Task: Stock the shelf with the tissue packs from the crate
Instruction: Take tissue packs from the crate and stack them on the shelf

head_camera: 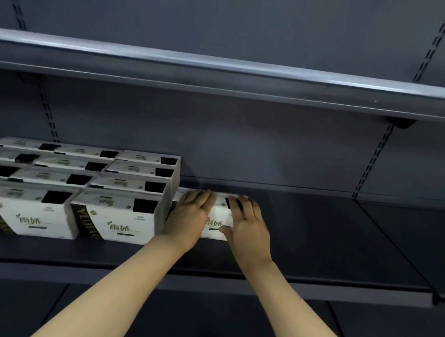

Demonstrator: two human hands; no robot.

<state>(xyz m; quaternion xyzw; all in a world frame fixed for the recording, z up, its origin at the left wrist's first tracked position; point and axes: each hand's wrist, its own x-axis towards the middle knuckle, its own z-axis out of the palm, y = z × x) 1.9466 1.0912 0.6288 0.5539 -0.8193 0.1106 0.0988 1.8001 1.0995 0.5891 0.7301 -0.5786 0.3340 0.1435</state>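
On the dark shelf [319, 234], a block of stocked tissue packs [74, 193] fills the left part, set in rows that run from the front edge back toward the rear panel. The packs are white with black patches on top and green lettering on their front faces, and they stand upright, side by side and touching. The block's rightmost front pack [116, 217] is the landmark here.

Just right of that pack, a single tissue pack [216, 220] lies on the shelf, close against the block's right side and set a little farther back than the landmark's front face. The left hand [191, 214] lies over its left end, fingers [198, 196] straight and together, reaching across the top toward the back edge. Farther right of the landmark, the right hand [248, 224] covers the pack's right end, fingers laid flat over the top and the thumb touching the front face. Both hands press on the pack rather than curl round it.

Right of the hands the shelf runs on, dark and flat. An upper shelf [226, 72] spans the view above the landmark.
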